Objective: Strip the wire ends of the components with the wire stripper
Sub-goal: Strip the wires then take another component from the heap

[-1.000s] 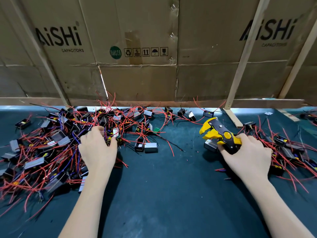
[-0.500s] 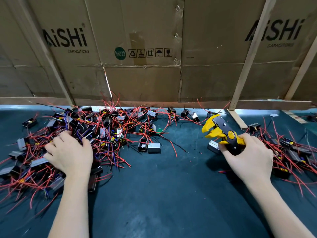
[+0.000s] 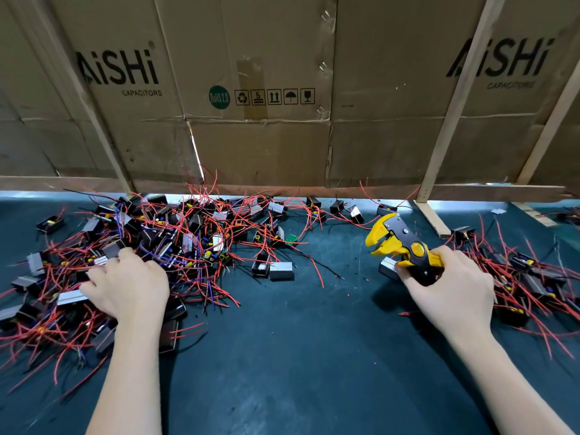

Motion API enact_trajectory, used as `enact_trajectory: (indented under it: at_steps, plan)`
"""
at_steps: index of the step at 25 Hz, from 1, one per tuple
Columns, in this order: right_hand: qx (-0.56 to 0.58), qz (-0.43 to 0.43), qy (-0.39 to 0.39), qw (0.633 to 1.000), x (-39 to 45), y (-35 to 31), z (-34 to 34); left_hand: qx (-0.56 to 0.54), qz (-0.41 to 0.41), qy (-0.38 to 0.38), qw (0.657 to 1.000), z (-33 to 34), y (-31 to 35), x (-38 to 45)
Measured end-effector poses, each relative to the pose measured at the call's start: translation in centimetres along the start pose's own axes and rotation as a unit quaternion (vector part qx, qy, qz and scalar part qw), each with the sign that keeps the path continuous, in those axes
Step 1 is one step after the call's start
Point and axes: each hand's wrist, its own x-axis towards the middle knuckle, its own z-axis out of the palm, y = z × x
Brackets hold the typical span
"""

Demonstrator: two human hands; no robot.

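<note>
A big tangle of small black and grey components with red wires (image 3: 175, 243) covers the left of the dark green table (image 3: 298, 356). My left hand (image 3: 128, 287) lies palm down on that pile, its fingertips among the components; whether it holds one is hidden. My right hand (image 3: 452, 290) grips the handles of the yellow and black wire stripper (image 3: 398, 243), whose jaws point up and left. A grey component (image 3: 387, 266) lies just under the stripper.
A second heap of wired components (image 3: 527, 277) lies on the right behind my right hand. Two loose components (image 3: 273, 270) sit mid-table. Cardboard walls (image 3: 260, 89) with wooden battens (image 3: 452, 114) close off the back.
My left hand slid from the pile's middle down and left, then settled on its near-left part. My right hand and the stripper barely moved.
</note>
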Motion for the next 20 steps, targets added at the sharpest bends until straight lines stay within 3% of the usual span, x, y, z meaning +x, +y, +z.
enact_trajectory:
  at_steps: [4, 13, 17, 20]
  plan:
    - [-0.003, -0.006, -0.001, 1.000, -0.1, 0.0, 0.1, -0.010, 0.001, 0.052, 0.999, -0.4, -0.2, 0.1]
    - [-0.006, -0.010, 0.000, 1.000, -0.1, 0.1, 0.2, 0.007, 0.006, -0.019, 1.000, -0.1, -0.3, 0.6]
    - [-0.010, -0.014, 0.001, 1.000, 0.0, 0.1, 0.3, -0.053, 0.017, 0.051, 0.997, -0.3, 0.4, 0.1]
    - [-0.008, -0.008, 0.000, 1.000, -0.1, 0.2, 0.2, -0.175, 0.042, 0.149, 0.972, -1.0, 1.5, -0.4]
